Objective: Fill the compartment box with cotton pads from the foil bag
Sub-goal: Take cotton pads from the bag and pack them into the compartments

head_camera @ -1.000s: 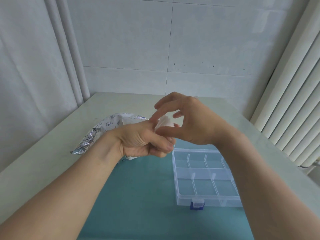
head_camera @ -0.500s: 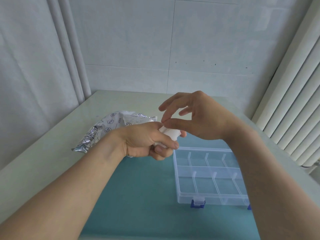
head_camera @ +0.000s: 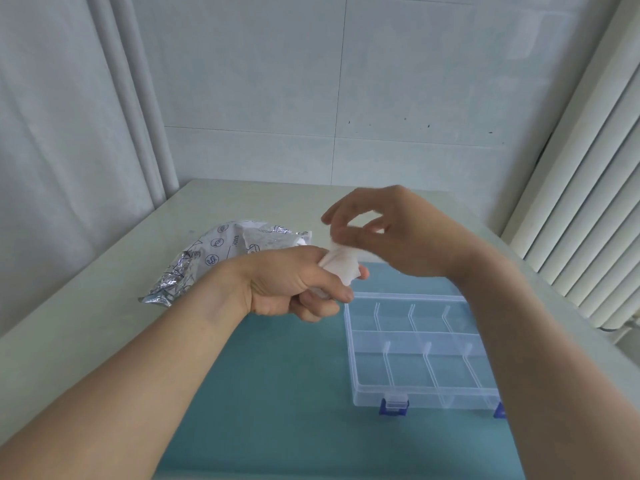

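Note:
My left hand (head_camera: 294, 282) grips a small stack of white cotton pads (head_camera: 341, 263) above the table, just left of the box. My right hand (head_camera: 391, 237) pinches the top pad of that stack between thumb and forefinger. The clear plastic compartment box (head_camera: 419, 348) lies open on the teal mat (head_camera: 277, 393), with several compartments and blue latches at its front; I see no pads in it. The crumpled foil bag (head_camera: 214, 258) lies behind my left hand.
A pale table (head_camera: 69, 323) carries the mat. A tiled wall stands behind, a curtain on the left, and white vertical slats (head_camera: 588, 202) on the right close to the table edge.
Both hands with the pads have shifted slightly right and down toward the box. My right fingers now pinch the top pad, which was only being touched before.

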`<state>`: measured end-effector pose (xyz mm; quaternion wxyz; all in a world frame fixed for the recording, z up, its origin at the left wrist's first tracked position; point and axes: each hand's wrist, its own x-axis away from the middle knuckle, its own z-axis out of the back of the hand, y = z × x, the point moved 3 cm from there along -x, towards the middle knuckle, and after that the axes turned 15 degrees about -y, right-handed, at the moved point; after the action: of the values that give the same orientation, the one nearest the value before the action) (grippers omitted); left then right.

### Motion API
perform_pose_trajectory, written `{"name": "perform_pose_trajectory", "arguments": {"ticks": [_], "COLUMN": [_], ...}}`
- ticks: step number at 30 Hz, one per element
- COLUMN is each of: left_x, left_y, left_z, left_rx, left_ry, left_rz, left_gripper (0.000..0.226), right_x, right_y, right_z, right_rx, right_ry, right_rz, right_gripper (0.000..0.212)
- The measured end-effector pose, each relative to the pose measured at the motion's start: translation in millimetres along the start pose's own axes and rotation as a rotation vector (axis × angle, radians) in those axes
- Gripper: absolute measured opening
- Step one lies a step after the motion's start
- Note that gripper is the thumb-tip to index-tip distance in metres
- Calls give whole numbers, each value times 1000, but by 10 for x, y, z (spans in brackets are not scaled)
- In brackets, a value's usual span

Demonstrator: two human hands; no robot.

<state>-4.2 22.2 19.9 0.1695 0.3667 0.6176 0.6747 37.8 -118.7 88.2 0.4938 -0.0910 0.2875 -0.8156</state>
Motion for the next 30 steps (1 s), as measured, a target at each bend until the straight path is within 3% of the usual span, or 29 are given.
{"name": "perform_pose_trajectory", "arguments": {"ticks": [4, 7, 10, 14, 20, 23, 25, 27, 28, 30], "left_x": [-17, -51, -47, -31, -103, -99, -96, -89, -93, -91], "left_y": [13, 61, 119, 198, 229, 147, 118, 133, 151, 182], "left_z": [7, 57, 78, 14, -49, 5, 50, 54, 41, -5], "left_rx": [49, 179, 401, 522, 461, 588, 592, 556, 528, 473], "left_ry": [45, 139, 68, -18, 180, 286, 337, 363, 349, 265], "left_rz": [-44, -220, -408, -536, -471, -411, -419, -427, -431, -424], "left_gripper": [41, 39, 28, 44, 24, 9, 16, 25, 23, 18], "right_x": [65, 93, 69, 0, -86, -68, -23, -8, -20, -72], "right_y": [146, 267, 288, 147, 127, 160, 161, 163, 170, 189], "right_z": [244, 306, 243, 53, -130, -69, -33, -102, -158, -224], "right_rx": [-172, -428, -541, -515, -245, -247, -276, -136, -79, -69], "right_ry": [376, 513, 459, 364, 383, 370, 206, -38, -110, -89], "right_rz": [77, 84, 55, 33, -126, -119, -105, -143, -159, -156], "right_gripper": [16, 12, 11, 12, 9, 48, 69, 94, 101, 92]}}
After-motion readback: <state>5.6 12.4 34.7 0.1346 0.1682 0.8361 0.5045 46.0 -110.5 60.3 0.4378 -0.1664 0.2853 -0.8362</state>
